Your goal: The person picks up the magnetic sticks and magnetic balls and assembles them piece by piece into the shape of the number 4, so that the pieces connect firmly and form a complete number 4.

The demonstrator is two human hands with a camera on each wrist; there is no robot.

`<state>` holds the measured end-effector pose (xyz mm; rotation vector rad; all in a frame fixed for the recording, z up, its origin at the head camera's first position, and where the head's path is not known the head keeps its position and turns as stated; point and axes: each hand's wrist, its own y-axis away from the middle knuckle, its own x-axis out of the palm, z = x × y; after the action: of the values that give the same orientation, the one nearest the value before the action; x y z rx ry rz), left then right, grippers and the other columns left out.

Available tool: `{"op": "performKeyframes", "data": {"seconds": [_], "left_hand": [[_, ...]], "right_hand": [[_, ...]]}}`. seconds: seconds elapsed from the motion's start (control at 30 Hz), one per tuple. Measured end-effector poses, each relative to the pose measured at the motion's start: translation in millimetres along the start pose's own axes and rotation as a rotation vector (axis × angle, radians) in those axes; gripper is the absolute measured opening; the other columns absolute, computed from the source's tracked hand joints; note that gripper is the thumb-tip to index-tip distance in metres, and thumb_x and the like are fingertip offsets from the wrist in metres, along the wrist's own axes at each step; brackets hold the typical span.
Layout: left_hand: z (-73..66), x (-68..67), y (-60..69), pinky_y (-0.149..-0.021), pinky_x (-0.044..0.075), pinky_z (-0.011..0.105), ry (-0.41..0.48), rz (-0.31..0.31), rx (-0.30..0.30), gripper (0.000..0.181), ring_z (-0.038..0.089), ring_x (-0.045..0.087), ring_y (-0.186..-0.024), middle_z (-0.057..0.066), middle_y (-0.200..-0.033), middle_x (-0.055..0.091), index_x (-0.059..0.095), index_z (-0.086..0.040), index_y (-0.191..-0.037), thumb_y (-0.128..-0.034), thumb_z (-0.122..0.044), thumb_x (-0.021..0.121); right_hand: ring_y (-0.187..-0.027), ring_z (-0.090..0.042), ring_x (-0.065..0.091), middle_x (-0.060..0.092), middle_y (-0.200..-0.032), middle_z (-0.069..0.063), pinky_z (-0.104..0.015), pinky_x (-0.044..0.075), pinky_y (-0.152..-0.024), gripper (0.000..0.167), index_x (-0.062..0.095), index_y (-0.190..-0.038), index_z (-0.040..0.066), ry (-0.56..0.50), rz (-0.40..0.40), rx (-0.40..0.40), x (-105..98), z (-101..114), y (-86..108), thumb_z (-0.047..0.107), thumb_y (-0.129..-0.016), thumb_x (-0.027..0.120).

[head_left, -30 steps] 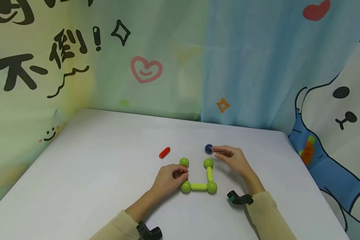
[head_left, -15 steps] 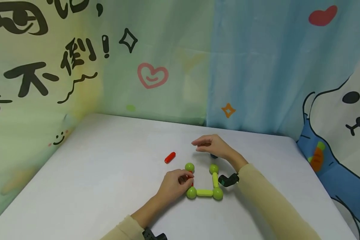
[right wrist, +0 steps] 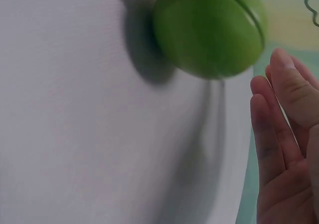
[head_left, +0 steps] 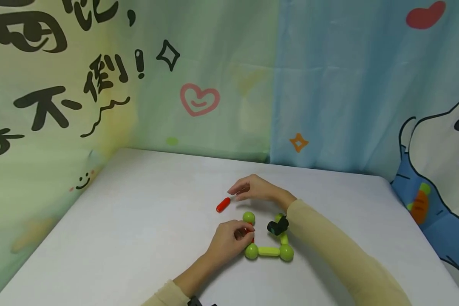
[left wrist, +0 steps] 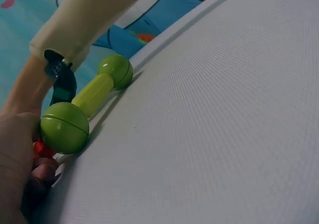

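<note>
On the table, my left hand (head_left: 231,239) pinches a red rod (left wrist: 43,148), joined to a green ball (head_left: 251,251). This rod is one side of a three-sided frame, with another green ball (head_left: 248,218) at its far end. A yellow-green rod (head_left: 269,251) forms the near side, and a second yellow-green rod (head_left: 284,238) runs along the right, partly behind the wrist camera. My right hand (head_left: 254,188) hovers beyond the frame, fingers extended and holding nothing. Just left of its fingertips lies a loose red rod (head_left: 223,205), apart from the frame.
The white table (head_left: 157,238) reaches back to a printed curtain (head_left: 229,85). The right sleeve (head_left: 336,250) and the black wrist camera (head_left: 278,226) pass over the frame's right side, partly covering a far green ball (head_left: 279,217).
My right hand has left the dark blue ball and swept left toward the loose red rod. That ball is now hidden behind the right arm. The left hand keeps its hold.
</note>
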<state>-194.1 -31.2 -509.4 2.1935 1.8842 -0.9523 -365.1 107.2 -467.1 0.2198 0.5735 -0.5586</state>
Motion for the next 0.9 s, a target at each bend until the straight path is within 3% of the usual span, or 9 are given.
{"op": "performKeyframes", "data": {"seconds": [0.3,0.9], "left_hand": [[0.2,3.2,-0.5,-0.056,0.043,0.013,0.009,0.014,-0.017,0.007,-0.002,0.048,-0.059,-0.005,-0.073,0.062,0.073,-0.015,-0.09,-0.0855,-0.015,0.067],[0.4,-1.4,-1.4,-0.056,0.042,0.012,-0.006,0.018,0.005,0.006,-0.003,0.047,-0.06,-0.007,-0.073,0.061,0.072,-0.017,-0.088,-0.0857,-0.016,0.066]], "right_hand": [[-0.102,-0.011,0.065,0.07,-0.111,-0.005,-0.028,0.05,-0.092,0.031,0.071,-0.112,0.01,0.005,0.049,0.01,12,-9,-11.2,0.013,-0.081,0.074],[-0.094,-0.011,0.065,0.069,-0.106,-0.004,-0.023,0.052,-0.086,0.029,0.072,-0.108,0.012,0.041,0.017,-0.022,18,-14,-19.4,0.01,-0.079,0.075]]}}
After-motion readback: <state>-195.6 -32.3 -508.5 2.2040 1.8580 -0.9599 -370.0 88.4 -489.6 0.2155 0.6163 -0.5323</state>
